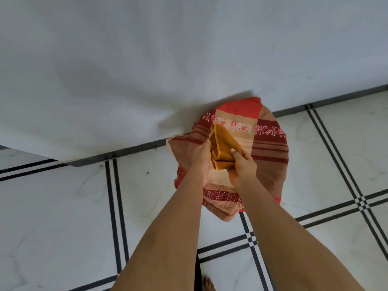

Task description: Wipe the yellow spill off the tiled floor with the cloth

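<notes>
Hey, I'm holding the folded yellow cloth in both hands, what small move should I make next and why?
Probably lift the yellow cloth clear of the red patterned fabric. Your left hand and right hand both grip it, folded, right over that fabric, and no spill shows on the tiled floor in view, so free it first.

No legible text, label, brand, number or sign appears. The patterned fabric (269, 148) bears only floral motifs and stripes; the yellow cloth (223, 143) is plain; the floor (63, 206) tiles show only dark lines.
</notes>
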Tool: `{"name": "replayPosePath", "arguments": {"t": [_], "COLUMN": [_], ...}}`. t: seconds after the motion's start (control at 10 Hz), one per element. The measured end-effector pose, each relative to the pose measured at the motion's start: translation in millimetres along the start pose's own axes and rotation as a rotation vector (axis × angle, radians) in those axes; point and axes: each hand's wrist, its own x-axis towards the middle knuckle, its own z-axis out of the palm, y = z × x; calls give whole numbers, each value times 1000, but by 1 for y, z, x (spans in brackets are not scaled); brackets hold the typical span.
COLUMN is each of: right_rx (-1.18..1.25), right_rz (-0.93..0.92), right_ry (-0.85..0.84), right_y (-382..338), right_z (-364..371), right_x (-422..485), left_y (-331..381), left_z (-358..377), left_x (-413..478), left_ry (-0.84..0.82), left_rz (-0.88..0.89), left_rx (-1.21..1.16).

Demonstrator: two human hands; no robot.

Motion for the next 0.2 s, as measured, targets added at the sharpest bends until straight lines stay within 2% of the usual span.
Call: {"name": "replayPosePath", "arguments": {"t": [0.1,0.2], "right_rx": [-76,-209], "right_rz": [119,129], "right_ry": [57,129], "right_y": [28,36], "right_z": [-16,-31], "right_x": [25,22], "left_y": [-27,-39], "left_z": [-4,-11], "left_x": [19,15], "left_ry": [6,39], "left_rz": [-69,-80], "left_rx": [2,57]}}
